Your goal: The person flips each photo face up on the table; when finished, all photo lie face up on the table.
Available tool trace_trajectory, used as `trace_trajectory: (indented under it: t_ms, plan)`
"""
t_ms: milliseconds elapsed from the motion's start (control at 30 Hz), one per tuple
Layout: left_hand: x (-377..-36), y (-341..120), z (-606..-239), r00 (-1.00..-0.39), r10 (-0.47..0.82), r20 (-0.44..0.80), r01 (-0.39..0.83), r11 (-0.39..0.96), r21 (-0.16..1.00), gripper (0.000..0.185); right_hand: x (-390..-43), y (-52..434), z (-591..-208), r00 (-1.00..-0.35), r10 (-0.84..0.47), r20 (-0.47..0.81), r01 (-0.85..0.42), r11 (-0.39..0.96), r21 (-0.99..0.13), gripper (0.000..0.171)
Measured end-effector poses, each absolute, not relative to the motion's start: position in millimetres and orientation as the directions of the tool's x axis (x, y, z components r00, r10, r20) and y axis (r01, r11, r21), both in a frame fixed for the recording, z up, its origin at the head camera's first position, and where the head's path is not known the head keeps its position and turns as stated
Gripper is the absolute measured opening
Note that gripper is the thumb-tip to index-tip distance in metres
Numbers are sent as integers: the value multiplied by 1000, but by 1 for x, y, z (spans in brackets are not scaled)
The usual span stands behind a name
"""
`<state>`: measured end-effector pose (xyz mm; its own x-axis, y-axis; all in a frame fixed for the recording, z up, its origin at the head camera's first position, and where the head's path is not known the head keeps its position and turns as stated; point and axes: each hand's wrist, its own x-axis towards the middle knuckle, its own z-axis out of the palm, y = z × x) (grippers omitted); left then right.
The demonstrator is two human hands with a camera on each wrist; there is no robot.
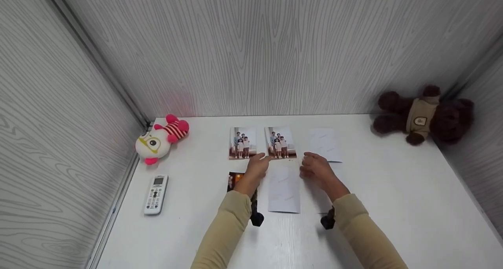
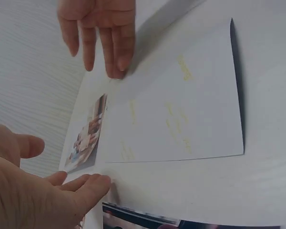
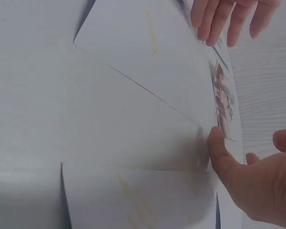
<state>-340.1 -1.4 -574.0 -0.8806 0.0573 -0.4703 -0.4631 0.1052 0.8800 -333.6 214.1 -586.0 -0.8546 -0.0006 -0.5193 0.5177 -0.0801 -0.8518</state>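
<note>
Nothing grasped by left hand (image 1: 256, 169) or right hand (image 1: 316, 170), fingers loose. Face-down photo (image 1: 283, 191) best lifted by side facing worktop's (image 1: 412, 206) front edge.

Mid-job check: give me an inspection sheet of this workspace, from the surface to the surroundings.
Surface: white tabletop, with glare towards the front.
Job's things: left family photo and right family photo, picture side up at the back; dark photo, partly hidden from the head camera; back white card, middle white card and front-right white card.
Clutter: remote control and pink-and-white plush left; brown teddy bear right.
Left hand: near the right family photo's lower edge; contact unclear.
Right hand: holding nothing visible.
Cables: nothing seen.
Surroundings: wood-grain panels behind and on both sides.
</note>
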Motion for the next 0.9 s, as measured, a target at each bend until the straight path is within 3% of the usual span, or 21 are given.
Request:
trace_trajectory:
  t_ms: [433, 900]
  plan:
    - [-307, -18, -563, -758, 203, -620, -625, 49, 779, 67, -296, 224, -580, -826, -116, -551, 551, 41, -834, 52]
    - [-291, -14, -570, -737, 219, -639, -656, -2, 755, 68, -278, 219, -583, -803, -158, -575, 589, -61, -806, 58]
